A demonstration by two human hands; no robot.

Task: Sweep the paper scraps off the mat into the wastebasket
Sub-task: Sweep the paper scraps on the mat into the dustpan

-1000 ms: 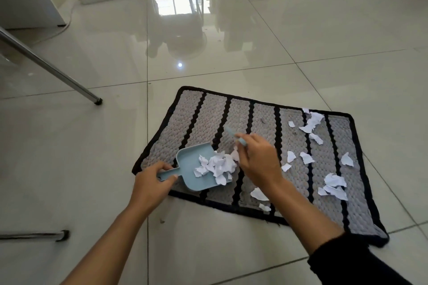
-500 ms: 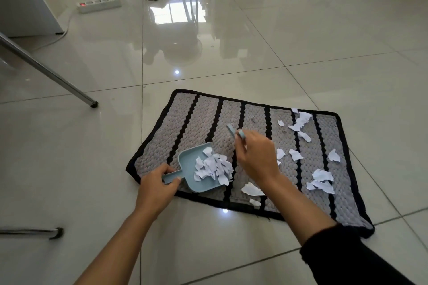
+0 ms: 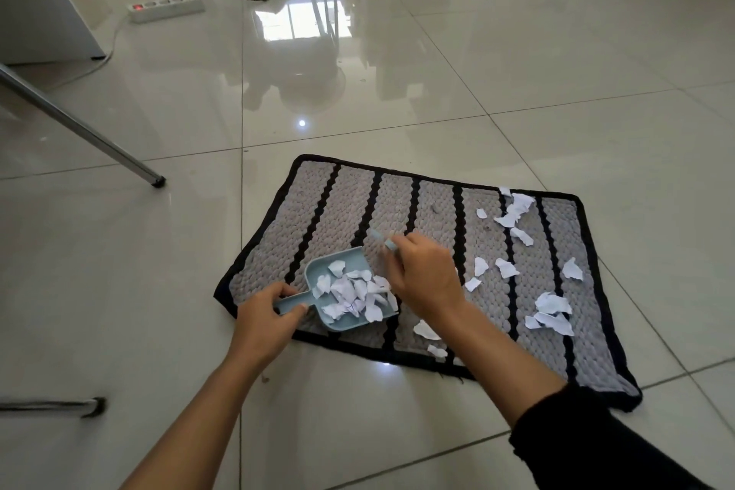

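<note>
left hand [image 3: 265, 313] closed round handle of pale blue dustpan [image 3: 318, 278], pan lying on grey/black striped mat [image 3: 330, 207] w/ a heap of paper scraps [image 3: 356, 292] inside. right hand [image 3: 427, 274] just right of the pan, fingers curled on a small blue brush [image 3: 385, 241], bristles hidden. loose scraps [image 3: 551, 310] on mat, right of that hand, a few just below its wrist. wastebasket out of view.

Head camera — looking steeply down, near the mat [image 3: 397, 207].

open tile floor [image 3: 517, 72] beyond mat [image 3: 318, 207], chair leg [image 3: 79, 127] perhaps left
</note>
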